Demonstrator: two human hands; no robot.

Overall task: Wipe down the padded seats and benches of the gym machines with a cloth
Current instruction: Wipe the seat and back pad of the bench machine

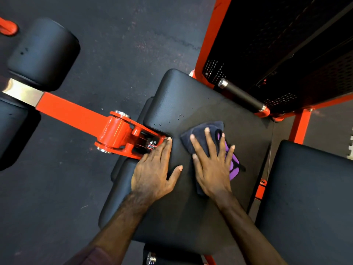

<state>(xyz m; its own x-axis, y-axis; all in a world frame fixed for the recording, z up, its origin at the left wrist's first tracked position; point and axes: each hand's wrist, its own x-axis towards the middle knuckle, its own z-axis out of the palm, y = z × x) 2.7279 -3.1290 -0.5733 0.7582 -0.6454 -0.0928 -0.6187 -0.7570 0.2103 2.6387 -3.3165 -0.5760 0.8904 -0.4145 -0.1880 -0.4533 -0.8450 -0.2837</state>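
The right hand [213,161], fingers spread flat, presses the dark cloth [207,138] on the middle of the seat pad [191,96]. The left hand [152,169] rests flat by its left edge. Drops near the far edge look unwiped; the next pad [309,197] probably waits.

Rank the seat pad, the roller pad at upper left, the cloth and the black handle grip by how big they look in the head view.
1. Seat pad
2. Roller pad
3. Cloth, partly covered by the right hand, so its full extent is unsure
4. Handle grip
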